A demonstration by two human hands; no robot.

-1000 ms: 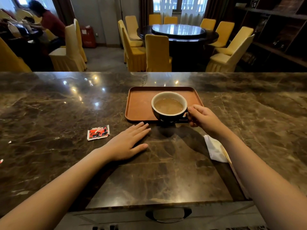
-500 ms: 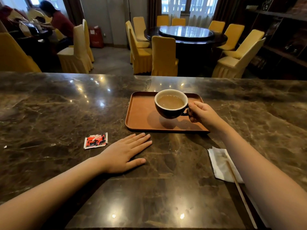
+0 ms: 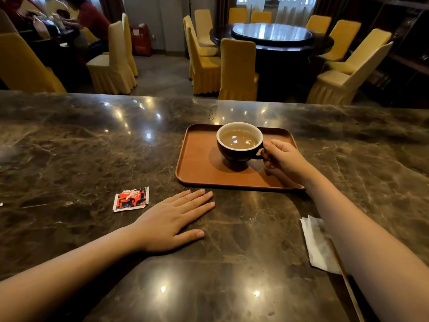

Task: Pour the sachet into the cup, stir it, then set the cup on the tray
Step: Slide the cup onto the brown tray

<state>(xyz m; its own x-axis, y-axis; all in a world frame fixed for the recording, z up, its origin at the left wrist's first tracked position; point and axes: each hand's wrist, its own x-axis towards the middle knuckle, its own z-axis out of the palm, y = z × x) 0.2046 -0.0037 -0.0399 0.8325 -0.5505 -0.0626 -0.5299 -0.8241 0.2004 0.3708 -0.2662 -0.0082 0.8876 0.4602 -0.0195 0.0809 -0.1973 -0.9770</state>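
A dark cup [image 3: 239, 151] with a white inside holds light brown drink and stands on the brown tray [image 3: 197, 163], toward its far middle. My right hand [image 3: 282, 159] pinches the cup's handle from the right. Flat on the marble counter lies my left hand [image 3: 173, 218], fingers spread, just in front of the tray's near edge and holding nothing. The torn red and white sachet [image 3: 131, 199] rests on the counter to the left of that hand.
A white napkin [image 3: 319, 245] with a thin wooden stir stick [image 3: 348, 282] lies at the right, partly under my right forearm. Beyond the counter's far edge stand yellow-covered chairs [image 3: 238, 70], a round dark table [image 3: 271, 40], and a seated person [image 3: 90, 22] at the far left.
My right hand carried the cup from the tray's near edge over the tray and lowered it onto the tray. The left hand stayed flat on the counter.
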